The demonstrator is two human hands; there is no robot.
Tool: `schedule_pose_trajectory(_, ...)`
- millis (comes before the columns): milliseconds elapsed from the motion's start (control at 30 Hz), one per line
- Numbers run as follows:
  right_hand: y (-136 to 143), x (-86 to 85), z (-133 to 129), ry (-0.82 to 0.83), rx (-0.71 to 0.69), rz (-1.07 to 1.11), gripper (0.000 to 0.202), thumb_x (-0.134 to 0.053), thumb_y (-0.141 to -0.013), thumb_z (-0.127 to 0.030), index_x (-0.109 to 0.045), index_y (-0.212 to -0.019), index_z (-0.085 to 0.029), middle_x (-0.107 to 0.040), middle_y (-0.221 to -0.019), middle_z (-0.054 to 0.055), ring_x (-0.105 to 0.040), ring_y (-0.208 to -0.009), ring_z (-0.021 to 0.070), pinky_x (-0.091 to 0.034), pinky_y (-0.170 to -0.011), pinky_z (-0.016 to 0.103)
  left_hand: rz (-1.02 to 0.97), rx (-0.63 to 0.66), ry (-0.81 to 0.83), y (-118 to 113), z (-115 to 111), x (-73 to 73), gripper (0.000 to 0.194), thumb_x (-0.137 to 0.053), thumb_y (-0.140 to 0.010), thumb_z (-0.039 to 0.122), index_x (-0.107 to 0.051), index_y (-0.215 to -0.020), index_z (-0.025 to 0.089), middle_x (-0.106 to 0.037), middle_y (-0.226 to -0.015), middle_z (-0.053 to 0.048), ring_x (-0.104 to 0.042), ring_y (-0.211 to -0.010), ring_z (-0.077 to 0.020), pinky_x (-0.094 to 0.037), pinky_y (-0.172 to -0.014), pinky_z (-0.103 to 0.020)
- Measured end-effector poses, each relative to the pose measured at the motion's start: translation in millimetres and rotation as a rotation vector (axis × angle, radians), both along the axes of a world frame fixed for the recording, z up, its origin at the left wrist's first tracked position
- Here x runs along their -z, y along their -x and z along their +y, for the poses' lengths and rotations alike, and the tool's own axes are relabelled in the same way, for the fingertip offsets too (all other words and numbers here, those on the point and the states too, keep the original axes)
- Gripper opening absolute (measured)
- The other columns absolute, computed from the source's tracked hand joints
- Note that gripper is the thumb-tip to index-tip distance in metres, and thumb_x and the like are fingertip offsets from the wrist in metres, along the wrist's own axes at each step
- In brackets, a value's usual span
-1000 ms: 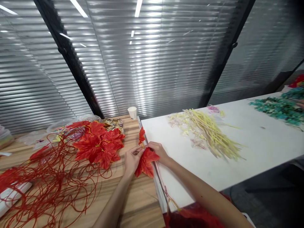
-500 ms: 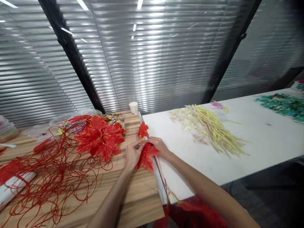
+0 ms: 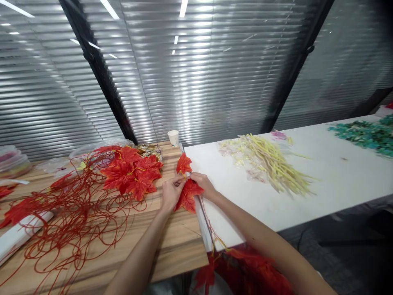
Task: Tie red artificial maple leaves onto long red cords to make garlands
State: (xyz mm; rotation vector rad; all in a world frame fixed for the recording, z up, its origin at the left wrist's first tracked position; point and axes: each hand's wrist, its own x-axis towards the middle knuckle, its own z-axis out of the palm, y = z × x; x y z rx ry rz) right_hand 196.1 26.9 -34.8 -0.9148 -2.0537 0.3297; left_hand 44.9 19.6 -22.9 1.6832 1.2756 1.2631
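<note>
My left hand (image 3: 172,193) is closed in a pinch by the yellow stem of a red artificial maple leaf (image 3: 188,197). Against it, my right hand (image 3: 204,184) pinches at the same stem and the thin red cord. The fingertips hide just how stem and cord meet. A smaller red maple leaf (image 3: 184,163) lies just beyond the fingers. From my right hand the cord runs down the table joint to more red leaves (image 3: 258,270) hanging at the front edge.
Left, on the wooden table (image 3: 172,258), lie a tangle of red cord (image 3: 80,213) and a cluster of red leaves (image 3: 132,172). A paper cup (image 3: 173,138) stands behind. On the white table (image 3: 322,164) are yellow strips (image 3: 273,164) and green leaves (image 3: 365,135).
The view has shifted slightly, moving the scene a little. Both hands stay pinched together at the leaf stem, with only small finger movement.
</note>
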Motion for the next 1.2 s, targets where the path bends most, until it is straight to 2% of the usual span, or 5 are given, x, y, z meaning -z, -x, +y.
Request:
schedule_pose_trajectory(133,2,0.3,-4,0.0,0.048,0.009,0.019,-0.046,-0.08,-0.012,-0.052,-0.063,-0.018,-0.048,-0.062,-0.001,-0.044,-0.055,0.0128,-0.03,-0.052,0.022,-0.001,-0.03,-0.001,2,2,3.3,0.026,-0.063,-0.065,0.027,-0.069,-0.085,0.013,-0.069,-0.07,-0.006,-0.063,-0.063,-0.0178,-0.051,-0.06,-0.027)
schedule_pose_trajectory(267,4,1.7,-6,-0.025,0.03,0.023,0.016,-0.047,-0.08,-0.013,-0.053,-0.066,-0.018,-0.05,-0.064,0.0,-0.046,-0.057,0.0136,-0.031,-0.053,0.022,0.044,0.014,-0.027,3,1,4.9,0.024,-0.061,-0.067,0.026,-0.069,-0.086,0.014,-0.07,-0.074,-0.007,-0.064,-0.065,-0.018,-0.051,-0.061,-0.027)
schedule_pose_trajectory(600,3,1.1,-6,0.013,0.013,0.068,0.014,-0.049,-0.081,-0.016,-0.054,-0.067,-0.018,-0.053,-0.068,0.001,-0.05,-0.062,0.0148,-0.035,-0.056,0.023,0.012,0.005,-0.001,7,5,9.7,0.03,-0.064,-0.064,0.031,-0.068,-0.089,0.014,-0.07,-0.076,-0.008,-0.065,-0.067,-0.0195,-0.052,-0.067,-0.032)
schedule_pose_trajectory(900,4,1.9,-4,-0.006,0.013,0.056,0.014,-0.048,-0.082,-0.018,-0.052,-0.069,-0.019,-0.053,-0.068,0.002,-0.05,-0.062,0.0155,-0.034,-0.055,0.024,0.032,-0.018,0.017,3,1,3.9,0.026,-0.064,-0.064,0.028,-0.068,-0.086,0.014,-0.07,-0.072,-0.006,-0.064,-0.065,-0.0181,-0.053,-0.064,-0.03)
schedule_pose_trajectory(1200,5,3.2,0,0.031,0.041,0.065,0.015,-0.049,-0.078,-0.008,-0.054,-0.069,-0.019,-0.054,-0.066,0.001,-0.048,-0.058,0.0147,-0.033,-0.053,0.023,0.051,-0.006,0.032,1,-3,-0.8,0.025,-0.063,-0.066,0.027,-0.068,-0.087,0.015,-0.07,-0.074,-0.005,-0.065,-0.064,-0.0177,-0.054,-0.063,-0.028)
